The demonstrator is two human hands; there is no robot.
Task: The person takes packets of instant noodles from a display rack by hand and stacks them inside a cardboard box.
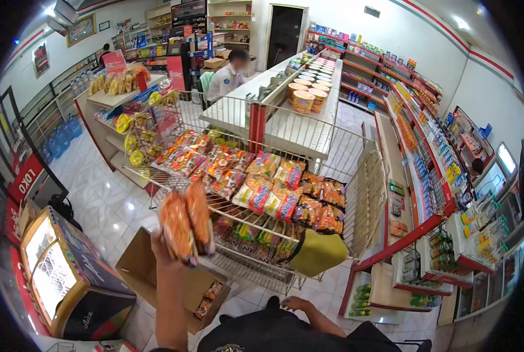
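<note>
My left hand grips orange noodle packets, held up at the left front of a wire rack. Below them an open cardboard box on the floor has more orange packets inside. On the rack's upper shelf lie rows of red packets, yellow-and-red packets and dark orange packets. Green packets fill the shelf beneath. My right hand is low, near my body, below an olive cloth at the rack's corner; its fingers are too small to read.
An ice cream freezer stands at the lower left. Behind the rack, a white shelf unit carries noodle cups. A seated person is beyond it. Stocked shelves line the right; water bottles stand far left.
</note>
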